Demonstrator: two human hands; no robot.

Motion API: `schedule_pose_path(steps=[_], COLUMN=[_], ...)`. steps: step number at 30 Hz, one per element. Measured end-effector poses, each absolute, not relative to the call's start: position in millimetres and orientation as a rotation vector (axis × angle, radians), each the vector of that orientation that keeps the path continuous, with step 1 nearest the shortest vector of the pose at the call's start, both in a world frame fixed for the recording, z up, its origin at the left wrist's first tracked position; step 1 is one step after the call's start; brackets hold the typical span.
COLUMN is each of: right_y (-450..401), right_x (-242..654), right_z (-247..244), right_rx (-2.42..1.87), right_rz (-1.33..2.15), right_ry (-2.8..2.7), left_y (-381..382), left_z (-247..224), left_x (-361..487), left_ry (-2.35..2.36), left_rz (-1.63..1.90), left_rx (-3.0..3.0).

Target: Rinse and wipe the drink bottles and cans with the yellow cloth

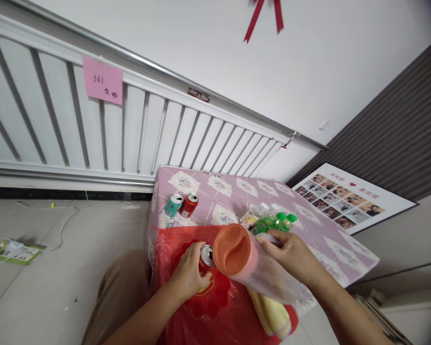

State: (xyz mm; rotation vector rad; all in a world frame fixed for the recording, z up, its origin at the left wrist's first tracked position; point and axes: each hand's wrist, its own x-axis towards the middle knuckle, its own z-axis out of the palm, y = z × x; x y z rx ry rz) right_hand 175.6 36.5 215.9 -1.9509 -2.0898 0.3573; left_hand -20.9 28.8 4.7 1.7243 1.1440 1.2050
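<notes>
My left hand (191, 270) is wrapped round an open red can (207, 255) standing on a red plastic sheet (172, 239). In my right hand (290, 249) is the handle of a clear pitcher (273, 278) with an orange-pink lid (233, 251). The pitcher is tilted, its lid end beside the can's top. Whether any liquid passes between them cannot be made out. A folded yellow cloth (271, 314) lies partly under the pitcher.
A teal can (173, 205) and another red can (189, 204) stand at the back left of the table (208, 191). Green-capped bottles (273, 221) lie behind my right hand. A white radiator (187, 139) runs behind. A power strip (17, 251) is on the floor.
</notes>
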Motion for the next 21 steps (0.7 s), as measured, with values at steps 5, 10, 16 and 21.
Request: schedule_pose_path(steps=[5,10,16,21], right_y=[35.7,33.5,30.9,32.9], right_x=[178.9,185.5,204.2,223.5], right_z=[216.5,216.8,214.0,201.0], right_rx=[-1.902,-1.844,-1.72,-1.679], right_rz=[0.41,0.515,0.603,0.708], right_ry=[-2.019,-1.921,-1.754,-1.515], left_y=[28.8,28.8,28.2,29.5], left_z=[3.2,-3.6,-8.3,-14.8], left_x=[-20.0,-17.9,-14.8,-12.3], left_ry=[1.159,1.181,1.22,1.252], left_rz=[1.194,1.195,1.191,1.218], left_rx=[1.722,1.727,1.741,1.728])
